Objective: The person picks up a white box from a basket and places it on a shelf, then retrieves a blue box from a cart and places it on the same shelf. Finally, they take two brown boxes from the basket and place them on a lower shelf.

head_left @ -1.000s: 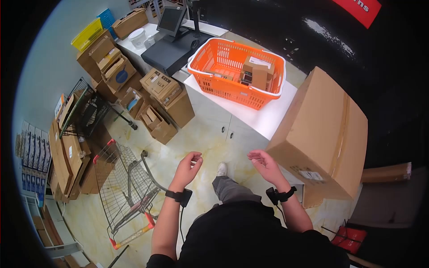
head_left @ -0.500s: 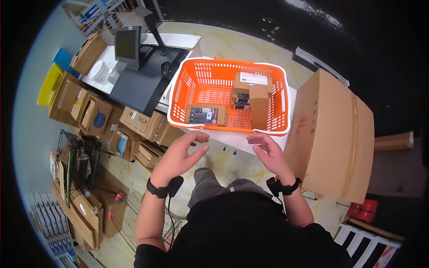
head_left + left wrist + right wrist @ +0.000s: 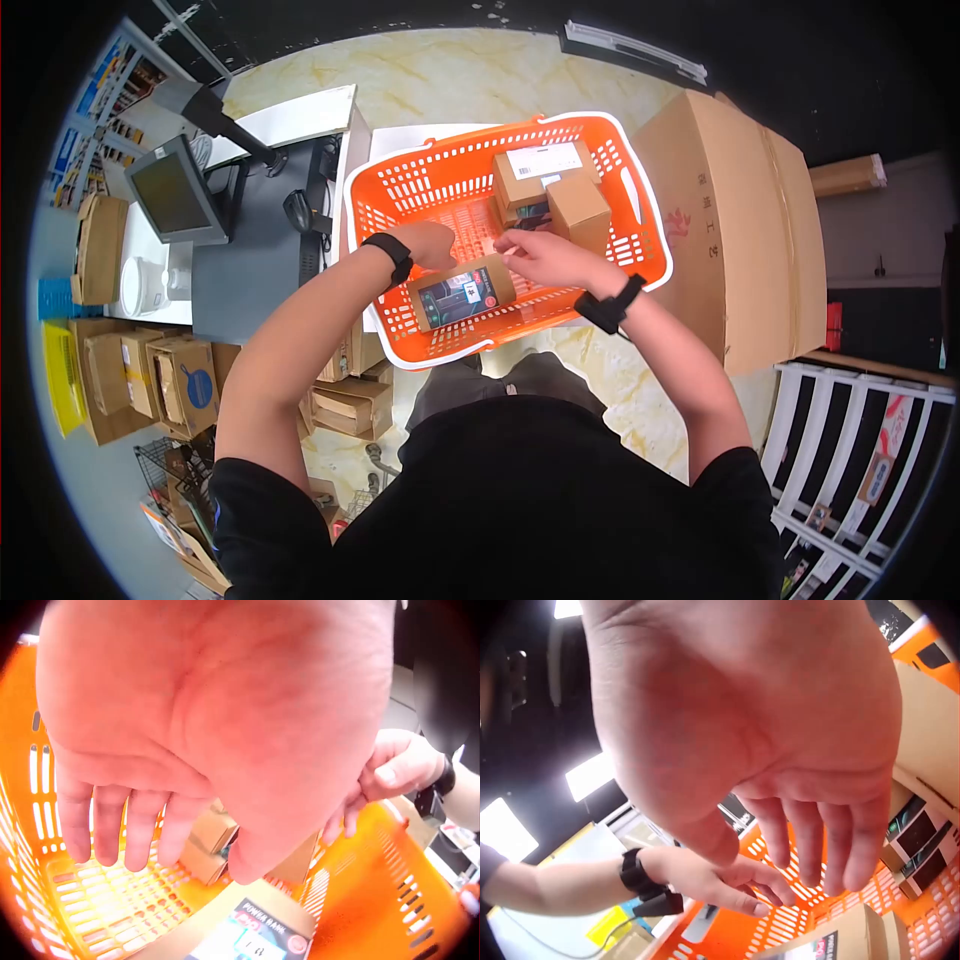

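An orange shopping basket (image 3: 400, 345) with white rims holds several brown cardboard boxes. At its near left lies a power bank box (image 3: 462, 293) with a dark printed label. My left hand (image 3: 425, 245) reaches into the basket just beyond this box, and its fingers (image 3: 139, 829) extend downward in the left wrist view. My right hand (image 3: 555, 262) is over the basket, fingertips right by the box's right end; in the right wrist view its fingers (image 3: 802, 840) hang loosely. Neither hand holds anything. Stacked boxes (image 3: 545, 175) fill the basket's far right part, beside an upright brown box (image 3: 580, 215).
A large carton (image 3: 750, 230) stands right of the basket. To the left are a monitor (image 3: 178, 190), a dark counter unit (image 3: 240, 270) and a handheld scanner (image 3: 300, 212). Several cartons (image 3: 185, 385) are stacked at the lower left, and a white rack (image 3: 860, 450) stands at lower right.
The person has come closer to the counter. Both hands have moved forward from outside the basket to inside it, around the power bank box, which now sits at a slant in the view.
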Demonstrator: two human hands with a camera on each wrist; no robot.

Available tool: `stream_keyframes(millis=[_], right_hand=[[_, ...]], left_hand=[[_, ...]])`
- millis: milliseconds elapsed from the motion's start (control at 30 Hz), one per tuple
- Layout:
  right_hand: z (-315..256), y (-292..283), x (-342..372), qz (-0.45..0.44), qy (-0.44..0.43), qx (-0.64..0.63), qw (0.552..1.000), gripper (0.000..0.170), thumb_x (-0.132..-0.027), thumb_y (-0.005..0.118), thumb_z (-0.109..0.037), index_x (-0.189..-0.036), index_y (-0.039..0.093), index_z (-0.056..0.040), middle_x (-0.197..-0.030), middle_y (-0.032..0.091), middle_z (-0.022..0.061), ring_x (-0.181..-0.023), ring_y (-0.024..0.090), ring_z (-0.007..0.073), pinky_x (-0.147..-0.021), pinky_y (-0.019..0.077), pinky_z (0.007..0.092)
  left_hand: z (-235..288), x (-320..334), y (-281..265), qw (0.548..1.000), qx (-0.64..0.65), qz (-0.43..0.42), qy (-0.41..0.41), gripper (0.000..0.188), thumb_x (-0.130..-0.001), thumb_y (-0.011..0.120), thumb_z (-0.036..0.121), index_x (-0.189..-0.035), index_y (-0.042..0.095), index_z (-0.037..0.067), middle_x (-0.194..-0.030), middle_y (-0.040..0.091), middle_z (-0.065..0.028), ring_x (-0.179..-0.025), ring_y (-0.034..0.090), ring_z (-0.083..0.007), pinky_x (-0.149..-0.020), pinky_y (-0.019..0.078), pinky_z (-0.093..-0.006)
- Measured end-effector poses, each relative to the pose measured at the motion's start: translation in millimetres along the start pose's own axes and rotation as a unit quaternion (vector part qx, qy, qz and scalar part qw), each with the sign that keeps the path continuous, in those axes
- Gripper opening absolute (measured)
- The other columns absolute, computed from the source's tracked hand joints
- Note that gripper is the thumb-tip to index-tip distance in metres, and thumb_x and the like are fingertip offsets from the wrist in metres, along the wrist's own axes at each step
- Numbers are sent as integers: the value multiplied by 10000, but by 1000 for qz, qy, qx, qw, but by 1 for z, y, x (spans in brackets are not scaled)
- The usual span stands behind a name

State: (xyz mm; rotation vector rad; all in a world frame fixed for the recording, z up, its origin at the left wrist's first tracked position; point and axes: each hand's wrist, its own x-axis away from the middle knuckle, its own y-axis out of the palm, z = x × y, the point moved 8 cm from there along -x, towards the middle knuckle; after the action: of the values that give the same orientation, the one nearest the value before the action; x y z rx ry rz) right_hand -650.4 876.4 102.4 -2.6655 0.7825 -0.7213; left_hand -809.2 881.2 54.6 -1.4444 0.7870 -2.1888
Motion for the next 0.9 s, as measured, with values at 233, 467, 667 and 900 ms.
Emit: stream_keyframes(millis=[233, 467, 667, 900], right_hand=[[36, 16, -54, -58, 22, 196, 979, 476, -988, 503, -210, -1422, 437, -25, -1120, 668, 165, -793, 693, 228, -680, 565, 358], [12, 24, -44, -189, 106, 145, 965, 629, -872, 682, -277, -1418, 458, -59, -1191, 636, 169, -1009, 658, 308, -840, 538, 400], [35, 34, -56, -157, 74, 227, 958, 671, -737, 805, -275, -1289, 532, -11, -1114, 675, 186, -1044, 657, 312, -848, 527, 389], [3, 13, -47, -155, 89, 190, 966, 666, -701, 836, -235, -1260, 535, -33, -1116, 642, 152, -974, 647, 295, -834, 523, 385]], left_hand=[[9, -20, 35, 993, -25, -92, 67, 479, -856, 617, 435, -1072, 719, 19, -1024, 722, -167, -913, 697, -327, -824, 538, -432], [18, -7, 36, 988, 31, -115, 101, 439, -849, 659, 380, -1084, 656, 10, -949, 709, -165, -894, 687, -309, -793, 523, -410], [25, -1, 28, 984, 41, -121, 125, 382, -849, 676, 325, -1070, 643, 15, -936, 706, -154, -887, 690, -290, -771, 519, -391], [37, 18, -7, 977, 87, -86, 173, 533, -825, 726, 345, -1214, 564, 20, -971, 707, -169, -902, 689, -313, -794, 524, -399]])
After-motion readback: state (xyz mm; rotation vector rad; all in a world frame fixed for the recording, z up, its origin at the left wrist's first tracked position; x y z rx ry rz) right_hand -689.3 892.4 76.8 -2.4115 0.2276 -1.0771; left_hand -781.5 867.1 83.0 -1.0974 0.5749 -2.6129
